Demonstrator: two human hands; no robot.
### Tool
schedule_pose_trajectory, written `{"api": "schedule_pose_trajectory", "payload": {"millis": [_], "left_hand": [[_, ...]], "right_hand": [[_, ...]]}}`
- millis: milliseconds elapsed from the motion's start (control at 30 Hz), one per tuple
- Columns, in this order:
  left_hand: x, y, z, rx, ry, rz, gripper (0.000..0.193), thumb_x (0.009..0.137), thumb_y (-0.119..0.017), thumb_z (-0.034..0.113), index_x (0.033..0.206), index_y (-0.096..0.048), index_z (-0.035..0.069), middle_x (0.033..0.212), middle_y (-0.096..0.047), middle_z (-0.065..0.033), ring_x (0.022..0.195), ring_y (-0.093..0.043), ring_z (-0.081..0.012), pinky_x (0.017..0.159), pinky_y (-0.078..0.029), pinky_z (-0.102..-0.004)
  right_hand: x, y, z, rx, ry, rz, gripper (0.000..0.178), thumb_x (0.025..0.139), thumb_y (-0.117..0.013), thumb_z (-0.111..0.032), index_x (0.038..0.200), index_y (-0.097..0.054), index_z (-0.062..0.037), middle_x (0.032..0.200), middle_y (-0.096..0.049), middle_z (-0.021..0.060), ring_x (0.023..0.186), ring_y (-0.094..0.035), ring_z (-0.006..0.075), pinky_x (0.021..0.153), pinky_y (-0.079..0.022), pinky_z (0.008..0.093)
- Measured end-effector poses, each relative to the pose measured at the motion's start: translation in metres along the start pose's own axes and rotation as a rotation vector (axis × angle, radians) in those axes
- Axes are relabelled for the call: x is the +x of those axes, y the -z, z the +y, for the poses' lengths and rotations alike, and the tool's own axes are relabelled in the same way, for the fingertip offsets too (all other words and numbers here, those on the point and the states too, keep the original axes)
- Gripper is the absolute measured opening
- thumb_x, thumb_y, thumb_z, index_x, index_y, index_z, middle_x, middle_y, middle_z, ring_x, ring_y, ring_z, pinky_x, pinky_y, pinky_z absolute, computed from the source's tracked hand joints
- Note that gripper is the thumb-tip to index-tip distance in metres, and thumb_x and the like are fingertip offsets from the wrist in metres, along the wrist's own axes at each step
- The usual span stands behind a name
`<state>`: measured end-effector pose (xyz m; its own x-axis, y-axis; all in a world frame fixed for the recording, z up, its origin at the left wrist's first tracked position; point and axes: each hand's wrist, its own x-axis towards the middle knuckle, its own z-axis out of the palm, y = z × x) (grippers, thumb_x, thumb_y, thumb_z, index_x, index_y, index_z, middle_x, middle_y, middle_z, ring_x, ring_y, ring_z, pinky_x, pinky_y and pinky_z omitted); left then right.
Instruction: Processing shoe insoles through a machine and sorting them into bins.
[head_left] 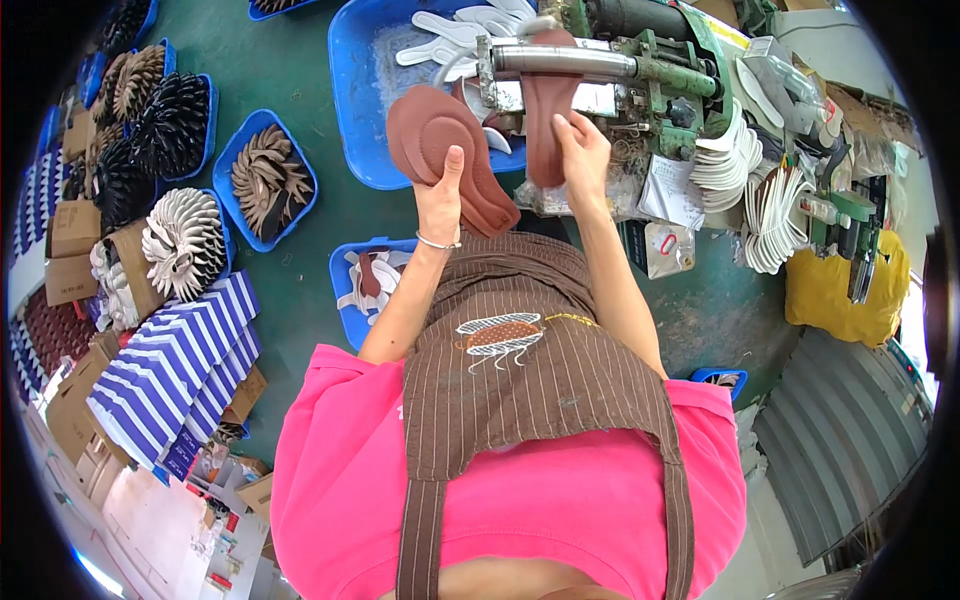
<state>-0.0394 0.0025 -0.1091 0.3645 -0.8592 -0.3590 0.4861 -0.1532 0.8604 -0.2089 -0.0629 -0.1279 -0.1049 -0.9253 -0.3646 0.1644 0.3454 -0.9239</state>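
Note:
My left hand [438, 208] is closed round a small stack of reddish-brown shoe insoles [422, 122], its thumb lying on the top one. In my right hand [584, 160] is a single reddish-brown insole [545, 125], pinched along its right edge. This insole reaches up to the metal roller [610, 66] of a green machine [680, 85]. The roller crosses it, and part of the insole shows beyond. How firmly the roller presses on it I cannot tell.
A large blue tub [365, 150] of white insoles stands left of the machine, and a smaller blue tub [350, 322] lies nearer. Fanned white insoles [775, 220] are at the right. More blue tubs [270, 240] with insoles and a striped cloth [180, 370] are on the left.

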Motion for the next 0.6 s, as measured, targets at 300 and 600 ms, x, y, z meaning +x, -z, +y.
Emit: {"api": "schedule_pose_trajectory", "payload": {"millis": [300, 600], "left_hand": [[0.002, 0.012, 0.018, -0.185, 0.199, -0.158, 0.057, 0.089, -0.046, 0.051, 0.117, -0.046, 0.001, 0.106, -0.056, -0.0096, 0.089, -0.058, -0.0192, 0.074, -0.053, -0.0353], [-0.006, -0.013, 0.021, -0.09, 0.15, -0.115, 0.043, 0.09, -0.055, 0.034, 0.115, -0.05, 0.0, 0.1, -0.06, -0.0075, 0.087, -0.061, -0.0219, 0.073, -0.052, -0.0328]], "right_hand": [[-0.069, -0.021, -0.009, 0.115, 0.076, -0.103, 0.006, 0.086, -0.055, -0.001, 0.091, -0.053, -0.0012, 0.09, -0.063, 0.0049, 0.079, -0.057, 0.0073, 0.068, -0.047, 0.0221], [-0.034, -0.02, -0.009, -0.034, -0.024, -0.225, 0.025, 0.087, -0.058, -0.021, 0.09, -0.065, 0.0025, 0.078, -0.066, 0.0061, 0.071, -0.059, 0.0105, 0.066, -0.048, 0.0268]]}}
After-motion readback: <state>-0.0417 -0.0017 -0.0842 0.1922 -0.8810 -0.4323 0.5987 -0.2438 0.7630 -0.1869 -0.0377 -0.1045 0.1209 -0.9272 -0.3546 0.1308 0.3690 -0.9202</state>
